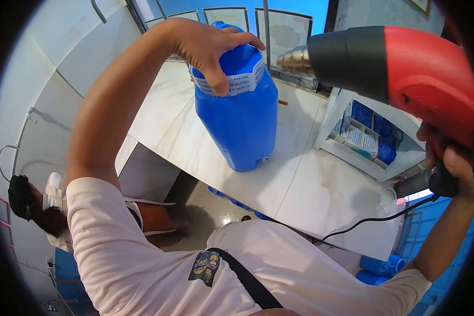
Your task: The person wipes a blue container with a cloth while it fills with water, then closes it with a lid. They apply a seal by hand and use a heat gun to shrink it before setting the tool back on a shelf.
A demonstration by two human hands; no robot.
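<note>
A white marble counter (305, 184) carries a tall blue water jug (239, 116), which stands upright near the counter's front edge, well in from either end. The left hand (210, 45) rests on the jug's top, fingers spread over the cap and thumb pressed down onto the white printed seal band (231, 81), apparently to steady the jug and hold the band in place. The right hand (450, 158) has its fingers wrapped tight around the grip of a red heat gun (395, 63); its metal nozzle points at the band from just beside it. A white tray (374, 134) of blue packets sits toward the counter's right end.
</note>
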